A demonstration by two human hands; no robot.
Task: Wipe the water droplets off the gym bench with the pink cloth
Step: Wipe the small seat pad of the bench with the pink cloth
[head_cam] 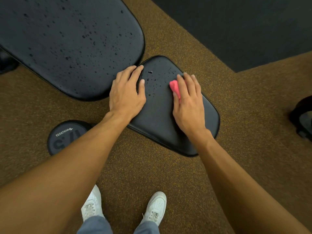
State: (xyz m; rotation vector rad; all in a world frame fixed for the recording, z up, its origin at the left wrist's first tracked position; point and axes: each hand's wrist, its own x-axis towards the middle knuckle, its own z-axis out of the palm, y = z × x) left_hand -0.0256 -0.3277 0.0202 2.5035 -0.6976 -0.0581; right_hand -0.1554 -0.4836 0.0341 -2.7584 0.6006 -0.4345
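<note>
the right hand (188,102) is pressing flat, fingers spread, on the crumpled pink cloth (174,87) at centre frame; droplets are lying just left on the black padded seat (162,125), beside the left hand (126,95), open and bracing.

brown speckled rubber floor (168,166) meets a dark mat (244,27); a round weight plate (67,137) lies on it.

We are standing in a gym: a padded black gym bench (70,41) at eleven o'clock, speckled rubber flooring (152,166), a "PROGRESS" weight plate (65,137) at eight o'clock.
</note>
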